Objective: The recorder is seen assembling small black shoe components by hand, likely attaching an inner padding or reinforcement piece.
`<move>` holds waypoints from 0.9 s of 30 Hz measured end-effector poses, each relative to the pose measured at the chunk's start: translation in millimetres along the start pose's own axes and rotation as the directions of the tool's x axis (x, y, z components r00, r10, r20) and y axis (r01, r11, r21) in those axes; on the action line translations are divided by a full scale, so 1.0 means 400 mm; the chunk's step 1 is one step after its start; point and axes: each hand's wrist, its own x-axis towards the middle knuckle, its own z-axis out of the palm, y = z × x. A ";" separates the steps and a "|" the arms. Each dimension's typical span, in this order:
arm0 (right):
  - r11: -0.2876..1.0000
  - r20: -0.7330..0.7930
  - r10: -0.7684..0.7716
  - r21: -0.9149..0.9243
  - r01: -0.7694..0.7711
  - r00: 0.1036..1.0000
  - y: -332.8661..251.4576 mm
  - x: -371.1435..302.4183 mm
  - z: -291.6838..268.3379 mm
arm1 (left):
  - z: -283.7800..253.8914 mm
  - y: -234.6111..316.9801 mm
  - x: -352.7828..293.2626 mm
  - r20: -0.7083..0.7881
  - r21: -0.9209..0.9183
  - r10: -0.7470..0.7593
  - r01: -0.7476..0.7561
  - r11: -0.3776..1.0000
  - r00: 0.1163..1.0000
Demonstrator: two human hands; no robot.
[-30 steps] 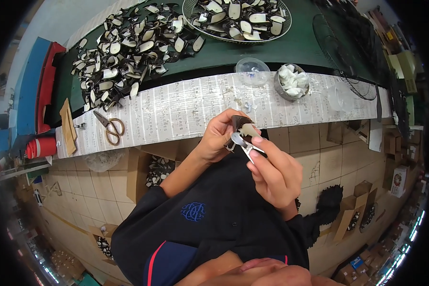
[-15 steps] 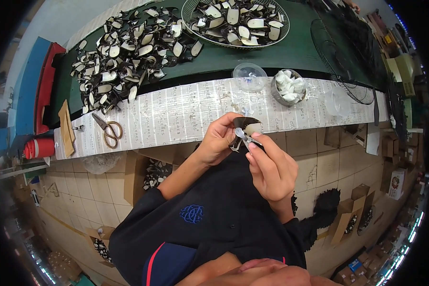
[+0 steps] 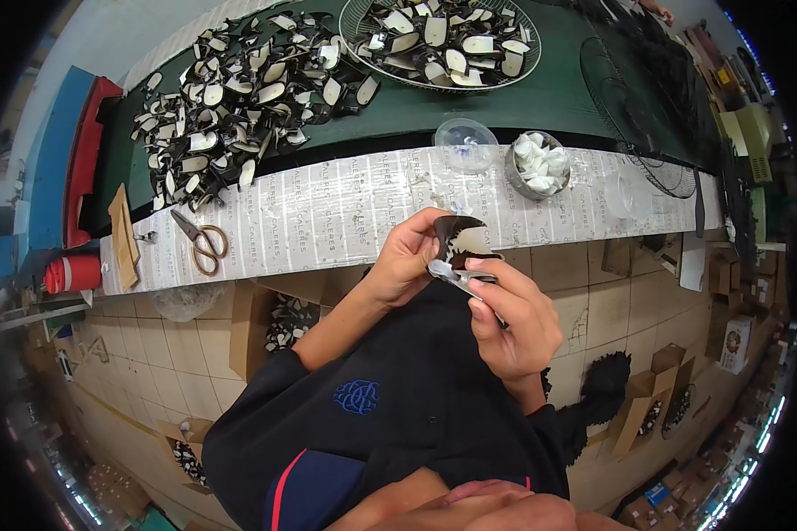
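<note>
Partly hidden by the one left hand (image 3: 407,257) pinching it, one dark-and-cream piece (image 3: 472,239) is near the bench (image 3: 328,199); the one right hand (image 3: 518,326) is clamped on one small silvery tool (image 3: 449,273), whose kind I cannot tell. Beyond, one wire basket (image 3: 456,89) is cut off at its far side, its loose pieces (image 3: 435,32) too many for counting.

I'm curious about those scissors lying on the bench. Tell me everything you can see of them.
The scissors have dark, pointed blades that look closed and two bronze-brown handle loops; they look metallic, though I can't confirm the material. They lie flat on the pale printed covering, right of a brown strip, tips pointing up-left in the picture. Nobody is holding them.
</note>
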 end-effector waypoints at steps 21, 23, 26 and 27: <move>-0.092 0.152 0.968 0.956 -0.279 0.200 0.243 -0.185 -0.004 | 0.000 0.008 0.002 0.345 -0.459 0.177 0.000 0.889 0.922; -0.153 0.218 0.937 0.959 -0.238 0.273 0.273 -0.220 0.007 | -0.002 0.008 0.002 0.319 -0.497 0.178 0.005 0.868 0.931; -0.335 0.348 0.913 0.937 -0.098 0.211 0.297 -0.248 0.024 | -0.002 0.011 0.004 0.282 -0.459 0.177 -0.029 0.888 0.943; -0.333 0.347 0.913 0.938 -0.100 0.213 0.300 -0.253 0.026 | -0.007 0.013 0.005 0.284 -0.460 0.179 -0.030 0.887 0.942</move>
